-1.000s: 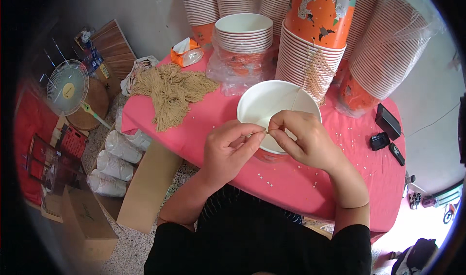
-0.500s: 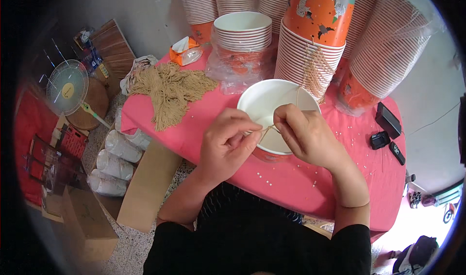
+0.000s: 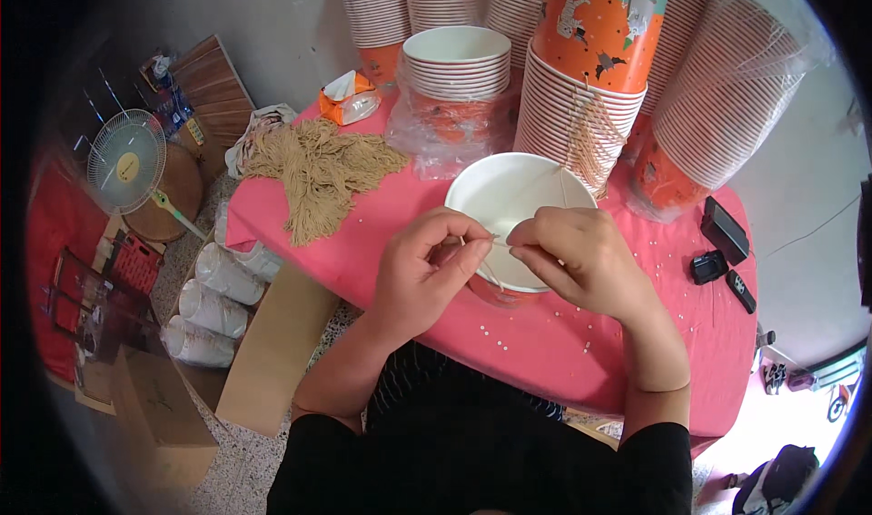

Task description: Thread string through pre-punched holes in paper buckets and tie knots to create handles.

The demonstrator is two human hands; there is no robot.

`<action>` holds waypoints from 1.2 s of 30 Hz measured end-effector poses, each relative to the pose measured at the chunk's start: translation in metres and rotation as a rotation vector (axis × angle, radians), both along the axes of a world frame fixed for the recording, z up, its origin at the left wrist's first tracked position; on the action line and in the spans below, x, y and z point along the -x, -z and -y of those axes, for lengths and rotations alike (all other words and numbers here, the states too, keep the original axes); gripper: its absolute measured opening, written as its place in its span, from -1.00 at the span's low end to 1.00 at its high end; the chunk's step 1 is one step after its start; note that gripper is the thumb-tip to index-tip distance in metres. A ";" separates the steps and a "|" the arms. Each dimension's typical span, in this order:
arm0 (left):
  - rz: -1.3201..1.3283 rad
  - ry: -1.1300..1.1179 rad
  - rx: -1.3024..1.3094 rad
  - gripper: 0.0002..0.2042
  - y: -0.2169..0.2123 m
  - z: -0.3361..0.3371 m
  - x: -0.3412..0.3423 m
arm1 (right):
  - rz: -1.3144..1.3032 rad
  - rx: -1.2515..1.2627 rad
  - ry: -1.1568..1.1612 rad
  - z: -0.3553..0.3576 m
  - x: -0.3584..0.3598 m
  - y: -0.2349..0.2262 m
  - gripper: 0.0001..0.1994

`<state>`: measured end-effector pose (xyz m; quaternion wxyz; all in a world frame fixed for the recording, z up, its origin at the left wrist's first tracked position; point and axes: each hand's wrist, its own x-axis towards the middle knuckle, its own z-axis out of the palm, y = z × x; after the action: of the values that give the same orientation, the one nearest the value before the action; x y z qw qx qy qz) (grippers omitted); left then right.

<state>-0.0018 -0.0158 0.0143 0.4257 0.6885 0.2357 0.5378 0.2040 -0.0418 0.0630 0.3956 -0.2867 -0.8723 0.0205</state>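
Observation:
In front of me on the table stands a white-lined paper bucket with an orange outside. Over its near rim, my left hand is closed in a pinch on a thin tan string. My right hand pinches the same string just to the right, its fingertips a short gap from the left ones. Part of the string dangles below the fingers, and a strand runs along the bucket's right inner wall. Whether the string is knotted there is too small to tell.
A heap of tan strings lies at the left. Behind stand short stacked buckets, a tall stack with strings hanging on it and a plastic-wrapped stack. Small white dots litter the pink tablecloth. Dark small devices sit right.
My right fingertips have shifted slightly, and the string that was crossed between both hands now shows a smaller span at the left fingertips. The bucket stays in place.

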 end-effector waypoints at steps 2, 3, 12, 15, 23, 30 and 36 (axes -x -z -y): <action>-0.025 0.029 0.022 -0.93 0.004 0.001 0.002 | 0.023 -0.057 0.041 0.001 0.002 0.000 -0.85; -0.049 0.058 0.040 -0.93 0.006 0.001 0.002 | 0.048 -0.118 0.082 0.001 0.003 -0.001 -0.86; -0.213 -0.058 -0.113 -0.94 -0.001 0.014 0.010 | -0.114 -0.260 0.215 0.004 -0.013 -0.012 -0.80; -0.321 -0.129 -0.135 -0.93 -0.006 0.018 0.010 | -0.184 -0.220 0.308 -0.001 -0.024 -0.011 -0.82; -0.328 -0.111 -0.132 -0.92 0.004 0.014 0.012 | -0.386 -0.157 0.346 -0.001 -0.035 -0.015 -0.94; -0.259 -0.050 -0.085 -0.92 0.007 0.007 0.013 | -0.356 -0.041 0.377 0.004 -0.036 -0.015 -0.92; -0.356 -0.087 -0.169 -0.94 -0.002 0.012 0.008 | -0.371 -0.024 0.362 0.005 -0.036 -0.015 -0.94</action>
<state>-0.0103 -0.0283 0.0160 0.2943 0.7953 0.2906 0.4431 0.2396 -0.0467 0.0778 0.5495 -0.4248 -0.7194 -0.0085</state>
